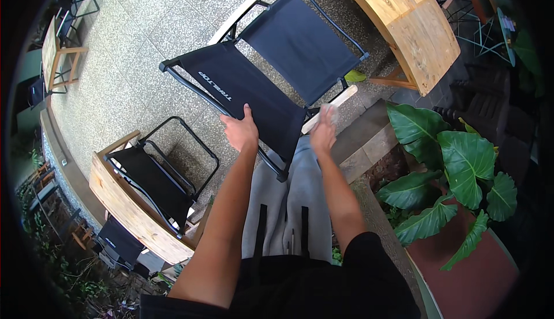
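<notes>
In front of me stands a folding chair with black fabric, dark metal tubes and pale wooden armrests. Its backrest is nearest me and carries light lettering. My left hand grips the backrest's top edge, thumb lying on the fabric and fingers curled behind it. At the chair's right armrest, my right hand is bent over the wood, its fingers blurred by motion. A small pale patch shows at those fingers, too smeared to name. The undersides of the chair are mostly hidden.
A curved wooden table stands beyond the chair at upper right. Another wooden table and a black chair are at lower left. Big-leaved plants grow at right beside a stone ledge. Speckled tiles cover the floor.
</notes>
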A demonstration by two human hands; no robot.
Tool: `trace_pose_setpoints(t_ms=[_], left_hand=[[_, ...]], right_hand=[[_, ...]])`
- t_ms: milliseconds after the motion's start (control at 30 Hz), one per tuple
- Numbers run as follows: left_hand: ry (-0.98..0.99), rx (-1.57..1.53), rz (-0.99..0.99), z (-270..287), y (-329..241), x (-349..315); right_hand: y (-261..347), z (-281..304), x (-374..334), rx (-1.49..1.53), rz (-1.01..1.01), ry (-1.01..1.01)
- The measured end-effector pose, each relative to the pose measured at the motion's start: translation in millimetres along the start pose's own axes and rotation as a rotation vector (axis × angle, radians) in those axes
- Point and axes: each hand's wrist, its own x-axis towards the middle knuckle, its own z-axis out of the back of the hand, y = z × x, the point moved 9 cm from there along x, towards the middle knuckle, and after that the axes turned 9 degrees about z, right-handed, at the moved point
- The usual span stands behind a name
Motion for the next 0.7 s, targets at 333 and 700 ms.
trace_pose_setpoints(t_ms=[333,700], left_hand=[[-0.023,0.001,0.014,4.9,5.9,4.2],[-0.039,0.000,-0.060,-1.9,-9.6,-7.9]], right_hand=[[-26.6,18.7,-14.4,0.437,-0.274,0.174],[-50.5,48.0,79.9,0.000,-0.049,-0.160]])
